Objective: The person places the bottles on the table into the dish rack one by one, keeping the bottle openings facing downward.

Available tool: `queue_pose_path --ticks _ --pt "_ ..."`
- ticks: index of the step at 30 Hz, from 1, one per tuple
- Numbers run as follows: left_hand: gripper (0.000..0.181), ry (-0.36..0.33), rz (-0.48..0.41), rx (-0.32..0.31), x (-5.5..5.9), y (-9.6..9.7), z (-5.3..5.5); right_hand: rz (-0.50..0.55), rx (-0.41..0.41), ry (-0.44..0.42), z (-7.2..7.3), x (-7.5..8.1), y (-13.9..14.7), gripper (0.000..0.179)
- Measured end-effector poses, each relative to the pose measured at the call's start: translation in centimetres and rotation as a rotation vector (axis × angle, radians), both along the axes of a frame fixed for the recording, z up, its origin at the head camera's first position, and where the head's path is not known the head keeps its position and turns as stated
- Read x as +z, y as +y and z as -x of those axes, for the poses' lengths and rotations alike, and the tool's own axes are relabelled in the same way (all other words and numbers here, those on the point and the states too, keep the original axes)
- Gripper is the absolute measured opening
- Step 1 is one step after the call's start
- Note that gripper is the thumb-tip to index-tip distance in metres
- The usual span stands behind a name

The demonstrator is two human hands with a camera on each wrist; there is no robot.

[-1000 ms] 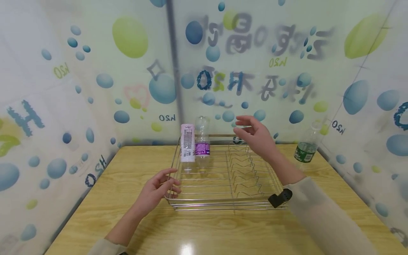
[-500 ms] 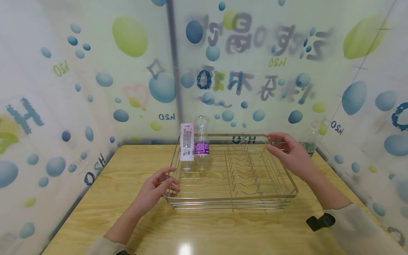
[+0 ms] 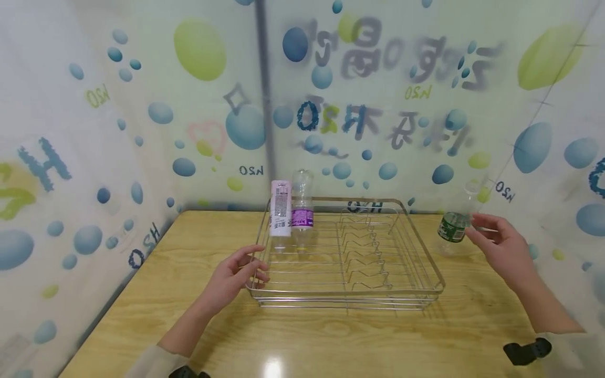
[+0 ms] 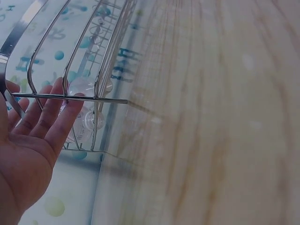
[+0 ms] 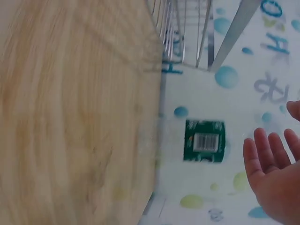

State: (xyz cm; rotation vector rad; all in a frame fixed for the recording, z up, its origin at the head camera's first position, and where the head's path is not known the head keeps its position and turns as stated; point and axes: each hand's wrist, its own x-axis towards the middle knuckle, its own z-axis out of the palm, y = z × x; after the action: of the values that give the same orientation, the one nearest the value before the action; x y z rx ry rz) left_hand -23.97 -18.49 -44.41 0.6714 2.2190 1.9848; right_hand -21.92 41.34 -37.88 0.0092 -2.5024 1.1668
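Observation:
At the left side of a silver wire dish rack [image 3: 347,290], my left hand [image 3: 236,275] rests its loosely extended fingers against the wires, also visible in the left wrist view. A bottle with a pale pink label [image 3: 281,207] and a clear bottle with a purple label [image 3: 302,218] stand upside down in the rack's back left. Out to the right, a clear bottle with a green label [image 3: 452,227] stands upright on the table. My right hand [image 3: 508,254] is just right of it, thumb and fingers apart. The right wrist view shows a gap between the fingers and the green label [image 5: 204,141].
A wooden table [image 3: 302,341] carries everything. A printed curtain [image 3: 402,147] with blue and green spots hangs close behind and along both sides. Bent wire dividers [image 3: 364,252] rise in the rack's right half.
My right hand has moved right, from above the rack's back to beside the green-labelled bottle. My left hand stays at the rack's left side. The bottles have not moved.

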Motion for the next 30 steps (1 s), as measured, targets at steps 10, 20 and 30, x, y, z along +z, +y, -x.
queue_pose_path --ticks 10,20,30 --pt "0.051 -0.005 0.005 0.0 0.0 -0.1 0.1 0.057 -0.078 -0.091 1.8 -1.2 2.6 0.082" --pt "0.05 -0.002 0.013 0.008 0.2 0.0 -0.1 0.054 -0.071 -0.187 4.8 -1.5 2.2 0.101" --pt "0.048 -0.007 0.001 -0.003 0.3 0.1 -0.3 0.098 -0.053 -0.21 6.4 -2.2 2.1 0.105"
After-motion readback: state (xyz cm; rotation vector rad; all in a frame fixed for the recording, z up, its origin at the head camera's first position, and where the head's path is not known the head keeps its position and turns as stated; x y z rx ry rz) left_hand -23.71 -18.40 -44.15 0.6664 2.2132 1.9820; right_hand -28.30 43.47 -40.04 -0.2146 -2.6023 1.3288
